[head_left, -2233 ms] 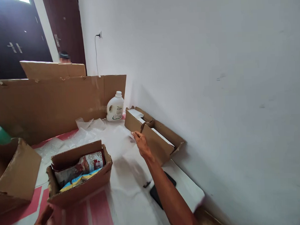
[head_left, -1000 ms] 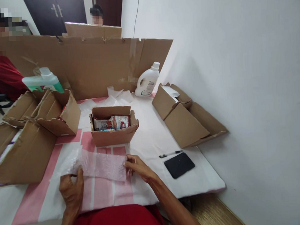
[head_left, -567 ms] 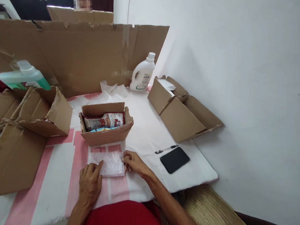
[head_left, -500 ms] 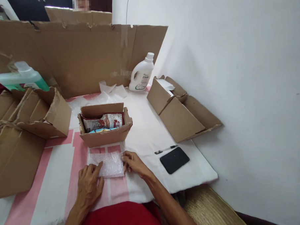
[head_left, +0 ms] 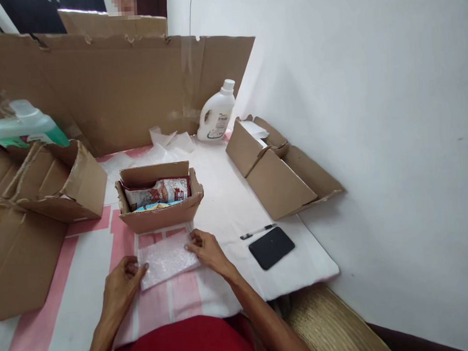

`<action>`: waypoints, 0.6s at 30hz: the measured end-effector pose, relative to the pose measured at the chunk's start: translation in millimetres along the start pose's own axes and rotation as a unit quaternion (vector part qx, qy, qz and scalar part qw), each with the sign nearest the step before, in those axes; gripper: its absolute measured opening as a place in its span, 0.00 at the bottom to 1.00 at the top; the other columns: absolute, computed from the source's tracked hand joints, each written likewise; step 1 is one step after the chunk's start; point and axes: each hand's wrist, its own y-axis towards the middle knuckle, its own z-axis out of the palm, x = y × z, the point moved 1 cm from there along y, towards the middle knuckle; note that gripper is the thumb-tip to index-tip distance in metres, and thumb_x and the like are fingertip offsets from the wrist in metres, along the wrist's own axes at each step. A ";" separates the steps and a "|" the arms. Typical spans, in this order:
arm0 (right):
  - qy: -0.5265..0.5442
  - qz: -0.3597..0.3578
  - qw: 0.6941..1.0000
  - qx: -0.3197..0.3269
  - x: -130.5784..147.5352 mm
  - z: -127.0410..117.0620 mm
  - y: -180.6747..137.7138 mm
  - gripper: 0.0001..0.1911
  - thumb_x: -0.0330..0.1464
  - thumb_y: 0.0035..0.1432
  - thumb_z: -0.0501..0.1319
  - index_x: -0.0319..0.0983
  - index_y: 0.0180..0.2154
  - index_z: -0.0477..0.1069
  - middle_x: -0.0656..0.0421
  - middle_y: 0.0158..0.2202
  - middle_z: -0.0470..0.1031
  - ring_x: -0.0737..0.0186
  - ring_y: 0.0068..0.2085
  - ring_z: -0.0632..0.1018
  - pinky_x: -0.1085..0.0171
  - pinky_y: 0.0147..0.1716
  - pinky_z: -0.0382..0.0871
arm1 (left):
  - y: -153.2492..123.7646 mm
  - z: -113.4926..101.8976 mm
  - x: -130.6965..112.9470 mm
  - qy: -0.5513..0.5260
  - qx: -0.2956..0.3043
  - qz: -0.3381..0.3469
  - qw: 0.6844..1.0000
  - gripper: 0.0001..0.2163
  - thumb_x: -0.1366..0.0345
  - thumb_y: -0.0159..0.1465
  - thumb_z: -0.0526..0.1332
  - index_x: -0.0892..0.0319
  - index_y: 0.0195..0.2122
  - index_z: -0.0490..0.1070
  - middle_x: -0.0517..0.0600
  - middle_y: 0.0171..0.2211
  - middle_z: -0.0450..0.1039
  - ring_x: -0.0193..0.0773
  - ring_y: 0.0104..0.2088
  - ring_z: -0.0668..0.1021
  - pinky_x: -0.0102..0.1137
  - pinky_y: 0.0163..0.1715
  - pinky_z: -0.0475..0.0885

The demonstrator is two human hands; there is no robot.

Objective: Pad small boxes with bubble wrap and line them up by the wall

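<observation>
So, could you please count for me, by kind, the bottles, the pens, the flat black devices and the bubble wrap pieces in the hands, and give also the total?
Bottles: 2 (green bottle, white bottle)
Pen: 1
Flat black device: 1
Held bubble wrap: 1
Total: 5

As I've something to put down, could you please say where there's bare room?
Bare cloth lies between the box of packets and right boxes, and between the left hand and left boxes. It's crowded around the green bottle and where both hands hold bubble wrap.

Bubble wrap point(head_left: 166, 260) now askew, L hand point(head_left: 121, 284) off top, now @ L edge
</observation>
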 end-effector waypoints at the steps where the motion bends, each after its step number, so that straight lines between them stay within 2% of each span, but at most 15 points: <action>1: -0.041 -0.020 0.999 -0.025 5.3 -4.7 0.9 0.06 0.30 0.55 0.66 0.40 0.35 0.71 0.63 0.29 0.72 0.64 0.29 0.72 0.65 0.32 0.65 | -4.4 3.9 -0.1 -0.034 0.015 0.000 0.999 0.23 0.39 0.50 0.65 0.54 0.34 0.72 0.45 0.22 0.74 0.43 0.26 0.77 0.35 0.30 0.69; 3: -0.138 -0.074 0.984 -0.089 16.5 -11.0 -1.8 0.10 0.29 0.58 0.64 0.39 0.43 0.72 0.57 0.39 0.75 0.59 0.36 0.75 0.60 0.40 0.69 | -16.5 12.7 -0.5 -0.101 0.053 -0.018 0.993 0.25 0.37 0.48 0.66 0.54 0.27 0.68 0.44 0.18 0.70 0.38 0.20 0.72 0.31 0.23 0.65; 5: -0.211 -0.140 0.961 -0.115 25.0 -8.5 -11.6 0.14 0.28 0.62 0.63 0.39 0.50 0.70 0.51 0.47 0.74 0.54 0.44 0.76 0.56 0.48 0.70 | -28.6 21.1 -0.5 -0.146 0.077 -0.056 0.985 0.26 0.35 0.49 0.65 0.54 0.24 0.63 0.43 0.16 0.68 0.35 0.17 0.67 0.29 0.19 0.59; 7: -0.245 -0.215 0.943 -0.060 28.0 4.6 -26.9 0.16 0.32 0.63 0.64 0.40 0.52 0.69 0.49 0.50 0.73 0.52 0.49 0.74 0.55 0.50 0.70 | -37.1 27.0 0.0 -0.171 0.083 -0.088 0.978 0.28 0.33 0.49 0.64 0.54 0.23 0.61 0.43 0.14 0.65 0.33 0.15 0.65 0.27 0.18 0.57; 9: -0.269 -0.272 0.923 0.042 25.2 24.7 -44.6 0.21 0.42 0.60 0.69 0.40 0.51 0.70 0.50 0.48 0.74 0.50 0.49 0.74 0.55 0.49 0.71 | -41.2 29.9 0.4 -0.184 0.086 -0.097 0.974 0.29 0.32 0.47 0.65 0.54 0.22 0.61 0.43 0.13 0.64 0.32 0.15 0.64 0.27 0.17 0.56; 11: -0.303 -0.292 0.901 0.109 19.2 44.4 -60.4 0.27 0.48 0.55 0.71 0.38 0.49 0.70 0.50 0.47 0.75 0.49 0.47 0.74 0.54 0.48 0.72 | -42.8 29.4 -0.4 -0.197 0.101 -0.100 0.970 0.29 0.32 0.45 0.66 0.54 0.21 0.61 0.42 0.12 0.62 0.31 0.14 0.62 0.27 0.17 0.56; 12: -0.316 -0.290 0.895 0.119 16.1 52.1 -66.5 0.25 0.46 0.57 0.70 0.38 0.49 0.70 0.49 0.47 0.75 0.49 0.46 0.74 0.54 0.47 0.71 | -43.4 28.1 -1.8 -0.207 0.113 -0.099 0.967 0.29 0.32 0.45 0.67 0.55 0.21 0.61 0.42 0.12 0.62 0.31 0.14 0.62 0.27 0.16 0.56; 13: -0.318 -0.284 0.897 0.117 13.5 57.5 -71.0 0.20 0.42 0.60 0.68 0.38 0.48 0.70 0.50 0.46 0.76 0.50 0.46 0.74 0.55 0.47 0.71 | -44.0 26.1 -4.1 -0.219 0.126 -0.092 0.963 0.29 0.33 0.46 0.67 0.55 0.22 0.62 0.42 0.12 0.62 0.32 0.15 0.63 0.27 0.16 0.57; 15: -0.275 -0.265 0.920 0.093 10.5 61.1 -75.1 0.09 0.31 0.65 0.61 0.38 0.47 0.71 0.52 0.44 0.77 0.54 0.44 0.75 0.58 0.47 0.70 | -45.2 21.1 -11.2 -0.243 0.146 -0.051 0.958 0.26 0.35 0.50 0.66 0.56 0.26 0.67 0.42 0.16 0.64 0.33 0.17 0.66 0.28 0.18 0.61; 18: -0.154 -0.206 0.966 0.037 10.3 51.9 -70.4 0.09 0.25 0.63 0.56 0.39 0.43 0.72 0.57 0.38 0.77 0.59 0.40 0.76 0.64 0.43 0.68 | -44.6 15.9 -22.3 -0.228 0.124 0.033 0.965 0.22 0.42 0.59 0.64 0.57 0.38 0.74 0.45 0.25 0.72 0.36 0.25 0.74 0.30 0.25 0.70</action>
